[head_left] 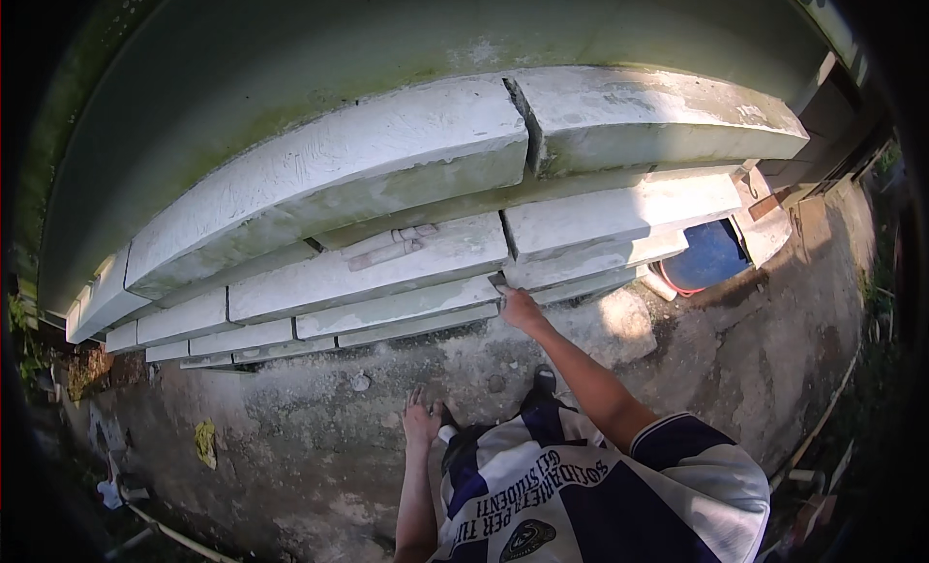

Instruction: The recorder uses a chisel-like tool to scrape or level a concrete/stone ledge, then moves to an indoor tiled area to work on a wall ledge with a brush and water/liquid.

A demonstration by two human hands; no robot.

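My right hand (524,311) is closed around a small flat-bladed scraper (497,280). Its dark blade meets the end of a long pale block (397,307) in the stack, beside the joint to the neighbouring block. Most of the handle is hidden in my fist. Lower down, my left hand (420,420) hangs by my knee with its fingers apart and nothing in it. A crumpled pair of whitish gloves or a rag (392,246) lies on the block above the scraper.
Long pale blocks, the top ones thick (329,157), are stacked in steps along a green-stained wall (319,50). A blue tub (704,258) with a red rim stands at the right. Yellow litter (205,443) and a pale pole (184,539) lie on the concrete floor (290,466).
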